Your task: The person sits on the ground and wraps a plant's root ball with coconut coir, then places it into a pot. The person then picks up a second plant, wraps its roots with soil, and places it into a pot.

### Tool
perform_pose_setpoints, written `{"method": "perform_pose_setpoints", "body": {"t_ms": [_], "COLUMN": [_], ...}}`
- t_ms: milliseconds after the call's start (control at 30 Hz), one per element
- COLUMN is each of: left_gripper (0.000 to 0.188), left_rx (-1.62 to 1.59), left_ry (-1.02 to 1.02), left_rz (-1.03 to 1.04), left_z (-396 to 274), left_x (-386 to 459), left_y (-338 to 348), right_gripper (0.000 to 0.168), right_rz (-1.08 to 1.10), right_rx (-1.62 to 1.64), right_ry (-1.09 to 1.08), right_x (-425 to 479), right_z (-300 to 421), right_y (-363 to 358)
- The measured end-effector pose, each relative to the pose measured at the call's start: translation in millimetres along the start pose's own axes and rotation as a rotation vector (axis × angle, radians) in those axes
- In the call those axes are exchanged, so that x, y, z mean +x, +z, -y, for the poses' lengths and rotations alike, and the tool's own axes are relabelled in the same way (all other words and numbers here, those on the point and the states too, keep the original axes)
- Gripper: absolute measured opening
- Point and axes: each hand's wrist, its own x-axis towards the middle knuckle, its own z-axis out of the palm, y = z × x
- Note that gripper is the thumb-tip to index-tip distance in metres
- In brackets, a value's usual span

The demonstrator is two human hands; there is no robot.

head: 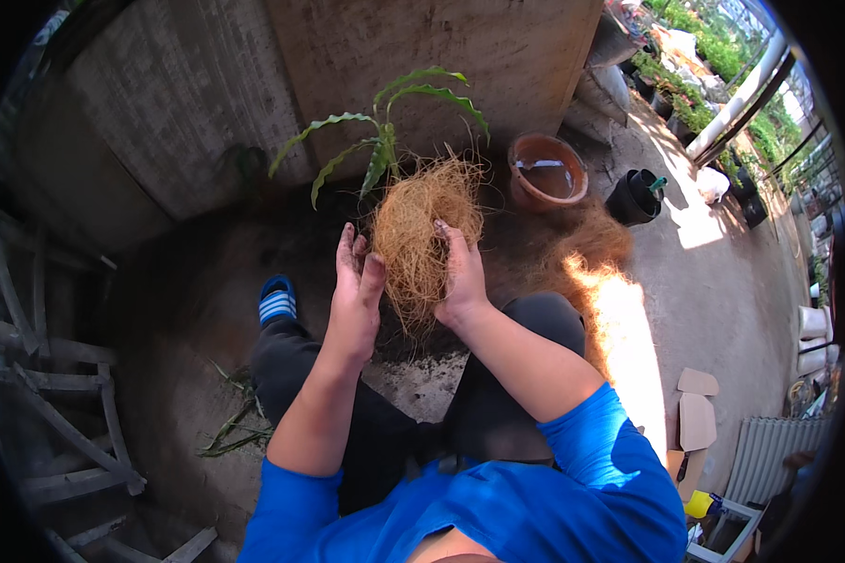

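Observation:
A bundle of brown coir-like fibre (pixel 426 246) is between my hands. Out of its far side rises a leafy green plant (pixel 387 141) with long wavy-edged leaves; its roots are hidden by the fibre. My right hand (pixel 461 274) presses against the bundle's right side, thumb on top. At the left side, my left hand (pixel 358 292) is beside the fibre with fingers apart and soil on the fingertips; whether it touches the bundle is hard to tell. Dark soil (pixel 338 232) lies on the floor beneath.
A clay pot of water (pixel 546 172) and black plastic pots (pixel 634 197) stand at the right, near loose fibre (pixel 598 239). Cut leaves (pixel 236 426) lie by my left leg. A wooden frame (pixel 77 380) is at far left, a panel (pixel 429 70) ahead, and cardboard (pixel 697 422) at right.

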Motion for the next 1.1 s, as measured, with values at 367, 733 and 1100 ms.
{"method": "perform_pose_setpoints", "body": {"t_ms": [367, 733, 1100], "left_gripper": [0.094, 0.077, 0.058], "left_rx": [-0.003, -0.047, -0.452], "left_ry": [0.055, 0.191, 0.015], "left_rz": [0.035, 0.090, 0.054], "left_z": [19, 22, 15], "left_x": [16, 15, 2], "left_y": [-8, 2, -2], "right_gripper": [0.036, 0.045, 0.072], "right_rz": [0.111, 0.344, 0.491], "right_rx": [-0.018, -0.143, -0.580], "right_ry": [0.049, -0.160, -0.261], "right_x": [-18, -31, -29], "right_z": [-11, 0, 15], "right_y": [12, -1, -8]}}
